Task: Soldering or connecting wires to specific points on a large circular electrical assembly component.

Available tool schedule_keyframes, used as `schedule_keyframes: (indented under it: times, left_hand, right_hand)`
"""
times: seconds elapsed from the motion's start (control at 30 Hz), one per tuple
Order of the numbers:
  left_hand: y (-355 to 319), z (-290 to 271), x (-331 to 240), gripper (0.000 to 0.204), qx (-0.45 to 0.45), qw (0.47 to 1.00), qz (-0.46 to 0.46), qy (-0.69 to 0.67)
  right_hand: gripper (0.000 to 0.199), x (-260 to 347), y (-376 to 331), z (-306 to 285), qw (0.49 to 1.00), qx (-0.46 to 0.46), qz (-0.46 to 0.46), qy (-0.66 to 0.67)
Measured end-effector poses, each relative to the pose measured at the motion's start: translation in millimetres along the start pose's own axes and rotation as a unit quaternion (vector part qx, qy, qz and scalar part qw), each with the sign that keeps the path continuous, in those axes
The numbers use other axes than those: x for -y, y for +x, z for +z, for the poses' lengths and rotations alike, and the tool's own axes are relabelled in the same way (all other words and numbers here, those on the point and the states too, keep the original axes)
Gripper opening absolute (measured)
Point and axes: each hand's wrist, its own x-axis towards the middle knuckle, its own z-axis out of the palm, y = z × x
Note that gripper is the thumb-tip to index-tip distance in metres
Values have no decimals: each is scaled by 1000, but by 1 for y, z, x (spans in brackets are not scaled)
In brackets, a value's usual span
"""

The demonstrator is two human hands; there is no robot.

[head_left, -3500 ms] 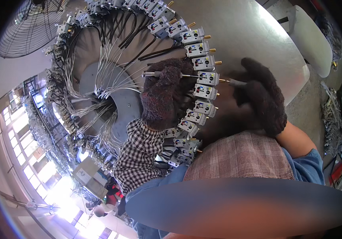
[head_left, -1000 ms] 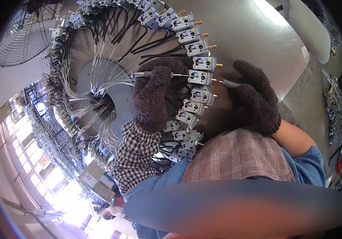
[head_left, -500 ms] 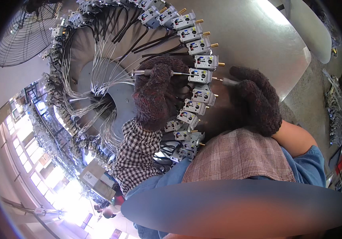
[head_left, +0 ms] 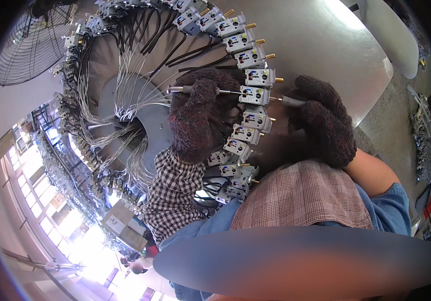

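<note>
My left hand, in a dark knitted glove, is closed around a thin screwdriver. The screwdriver's shaft reaches right to the face of a small grey metal control box, which looks like a thermostat. On the box's other side, my right hand, gloved the same way, pinches a grey-handled tool. This tool's thin tip meets the shaft sticking out of the same box. Similar boxes with brass shafts stand directly above and below it. The left fingertips are partly hidden behind the glove.
Several more boxes form a ring around a grey round plate, with black and silver wires running toward its centre. A metal tabletop lies at upper right. A wire-guarded fan is at upper left, and a carton sits at lower left.
My right hand has shifted slightly, its upper fingers lifting, with the grey-handled tool still at the shaft. My left hand and the screwdriver are almost still.
</note>
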Motion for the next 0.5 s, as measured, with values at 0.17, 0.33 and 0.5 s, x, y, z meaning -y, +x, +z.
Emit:
schedule_keyframes:
  times: [0.17,0.33,0.5]
  left_hand:
    - [-2,-1,-1,21,3,1000,-9,10]
    - [-2,7,-2,22,30,999,-1,-29]
    - [2,0,2,23,44,998,-1,-38]
  right_hand:
    - [46,2,-1,1,999,-13,20,24]
    - [45,-3,0,0,999,-16,25,26]
    - [46,-23,12,-20,823,17,-353,-444]
